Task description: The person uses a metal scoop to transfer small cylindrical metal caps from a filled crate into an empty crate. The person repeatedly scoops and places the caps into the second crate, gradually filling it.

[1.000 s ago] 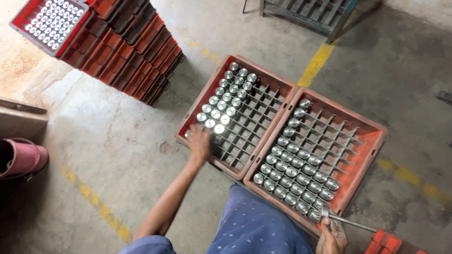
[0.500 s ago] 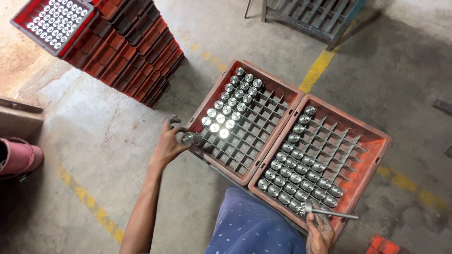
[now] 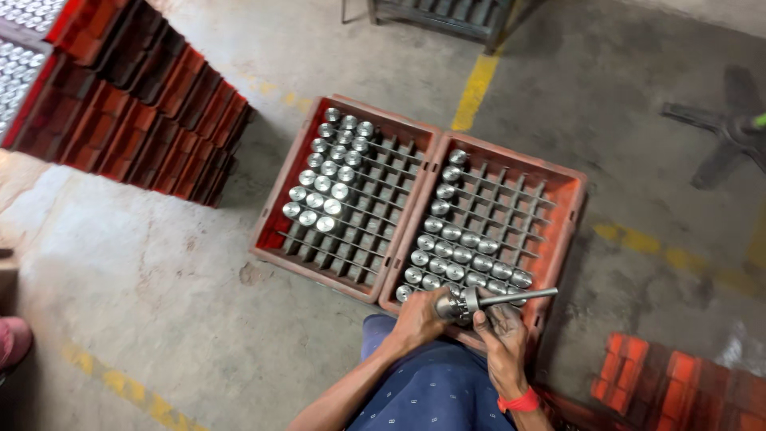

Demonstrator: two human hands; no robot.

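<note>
Two red divided crates lie side by side on the concrete floor. The left crate (image 3: 270,227) has shiny metal cylinders (image 3: 327,187) filling its far-left cells. The right crate (image 3: 568,209) holds more cylinders in its near rows and along its left column. My left hand (image 3: 416,318) grips a metal cylinder (image 3: 449,303) at the right crate's near edge. My right hand (image 3: 501,331) holds a thin metal rod tool (image 3: 511,296) whose end meets that cylinder. The two hands are close together, just above my blue-clothed knee.
A tall stack of red crates (image 3: 136,112) stands at the upper left, one with cylinders on top (image 3: 20,68). More red crates (image 3: 678,387) sit at the lower right. Yellow floor lines (image 3: 475,86) run past a metal frame (image 3: 431,16). A fan base (image 3: 722,132) is at right.
My left hand took a cylinder from the left crate and carried it over to the right hand. The rod tool now meets the cylinder. The view shifted rightwards.
</note>
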